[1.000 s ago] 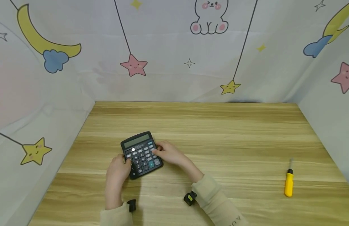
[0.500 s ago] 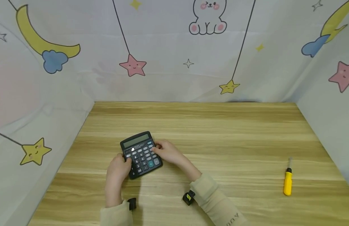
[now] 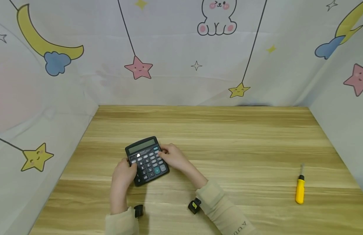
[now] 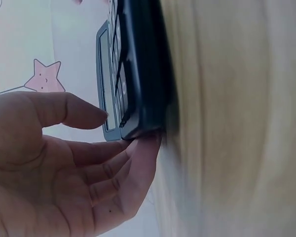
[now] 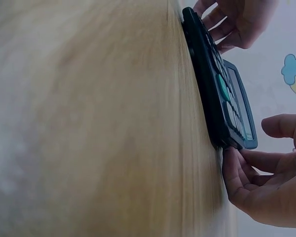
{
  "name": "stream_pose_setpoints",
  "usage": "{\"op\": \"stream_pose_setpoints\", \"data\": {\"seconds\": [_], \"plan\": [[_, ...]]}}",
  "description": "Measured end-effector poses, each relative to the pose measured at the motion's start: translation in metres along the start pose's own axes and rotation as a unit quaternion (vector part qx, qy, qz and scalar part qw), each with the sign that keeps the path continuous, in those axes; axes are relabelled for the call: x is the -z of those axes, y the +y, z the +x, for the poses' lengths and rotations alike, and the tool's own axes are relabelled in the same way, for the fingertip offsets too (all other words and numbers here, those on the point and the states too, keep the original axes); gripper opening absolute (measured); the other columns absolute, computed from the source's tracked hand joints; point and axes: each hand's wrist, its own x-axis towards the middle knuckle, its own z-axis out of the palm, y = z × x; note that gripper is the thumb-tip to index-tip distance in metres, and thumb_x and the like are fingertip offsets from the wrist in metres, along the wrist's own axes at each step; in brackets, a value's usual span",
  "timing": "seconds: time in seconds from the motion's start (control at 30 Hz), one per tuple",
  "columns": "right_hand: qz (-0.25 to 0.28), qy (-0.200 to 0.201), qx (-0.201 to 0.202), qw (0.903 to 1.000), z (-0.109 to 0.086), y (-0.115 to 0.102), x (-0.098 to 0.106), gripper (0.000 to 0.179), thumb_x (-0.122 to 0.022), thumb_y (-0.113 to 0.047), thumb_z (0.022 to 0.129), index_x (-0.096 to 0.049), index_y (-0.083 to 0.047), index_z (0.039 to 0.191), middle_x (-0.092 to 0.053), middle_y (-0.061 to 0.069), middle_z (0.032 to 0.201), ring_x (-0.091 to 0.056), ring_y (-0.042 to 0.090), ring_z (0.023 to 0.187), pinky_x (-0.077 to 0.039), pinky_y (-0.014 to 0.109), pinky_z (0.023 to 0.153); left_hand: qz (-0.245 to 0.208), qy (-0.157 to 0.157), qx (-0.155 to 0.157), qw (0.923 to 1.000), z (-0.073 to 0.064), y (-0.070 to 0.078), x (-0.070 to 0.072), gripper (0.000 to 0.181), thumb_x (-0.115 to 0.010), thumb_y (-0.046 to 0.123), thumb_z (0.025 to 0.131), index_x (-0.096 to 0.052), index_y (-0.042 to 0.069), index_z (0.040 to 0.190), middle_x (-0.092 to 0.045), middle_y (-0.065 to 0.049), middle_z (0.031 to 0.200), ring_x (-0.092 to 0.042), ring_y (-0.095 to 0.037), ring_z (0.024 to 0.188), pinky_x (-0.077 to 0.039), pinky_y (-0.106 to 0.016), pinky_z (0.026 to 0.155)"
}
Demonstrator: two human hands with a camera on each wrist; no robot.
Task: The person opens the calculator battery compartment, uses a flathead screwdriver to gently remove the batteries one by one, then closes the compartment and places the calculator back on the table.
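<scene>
A black desk calculator [image 3: 147,160] lies slightly turned at the left of the wooden table, its display at the far end. My left hand [image 3: 123,173] holds its left side, thumb over the keys. In the left wrist view, that hand's bent fingers [image 4: 123,173] meet the edge of the calculator [image 4: 143,74] close to the tabletop. On the opposite side is my right hand [image 3: 173,158], thumb over the upper right keys. The right wrist view has its fingers [image 5: 237,175] bent at the calculator's [image 5: 207,84] edge and its thumb spread above the face.
A yellow-handled screwdriver [image 3: 300,191] lies far to the right, tip pointing away. The wooden table [image 3: 228,140] is bordered at the back and sides by white cloth [image 3: 175,88] printed with stars and moons. A black wrist camera [image 3: 194,206] sits by the right sleeve.
My right hand has slid slightly toward the calculator's far end, and its thumb sits a little higher on the keys. The calculator has stayed practically in place.
</scene>
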Motion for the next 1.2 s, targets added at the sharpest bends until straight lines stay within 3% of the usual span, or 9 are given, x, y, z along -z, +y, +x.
{"op": "stream_pose_setpoints", "data": {"seconds": [0.33,0.67,1.2], "plan": [[0.004,0.002,-0.003,1.0000,0.002,-0.001,-0.003,0.034,-0.057,-0.020,0.093,-0.065,-0.002,0.121,-0.059,0.007,0.090,-0.048,0.014,0.083,-0.040,0.025,0.071,0.004,0.021,0.001,0.9998,-0.002,0.004,-0.001,0.052,-0.041,0.019,0.093,-0.043,-0.022,0.125,-0.050,-0.042,0.118,-0.051,-0.053,0.110,-0.043,-0.060,0.092],[0.026,0.016,-0.060,0.9977,0.001,-0.009,-0.008,0.036,-0.058,-0.019,0.090,-0.065,0.000,0.120,-0.058,0.012,0.102,-0.052,0.018,0.090,-0.046,0.032,0.081,0.014,0.015,0.019,0.9996,-0.004,0.010,-0.004,0.057,-0.039,0.021,0.092,-0.038,-0.026,0.125,-0.043,-0.042,0.120,-0.050,-0.054,0.109,-0.042,-0.061,0.094],[0.002,0.034,-0.050,0.9982,-0.001,-0.015,-0.009,0.036,-0.059,-0.017,0.088,-0.064,0.004,0.117,-0.055,0.011,0.097,-0.050,0.018,0.085,-0.044,0.029,0.073,0.004,0.011,0.020,0.9997,-0.002,0.011,-0.002,0.062,-0.039,0.022,0.093,-0.030,-0.026,0.131,-0.037,-0.042,0.126,-0.046,-0.055,0.113,-0.039,-0.061,0.098]]}}
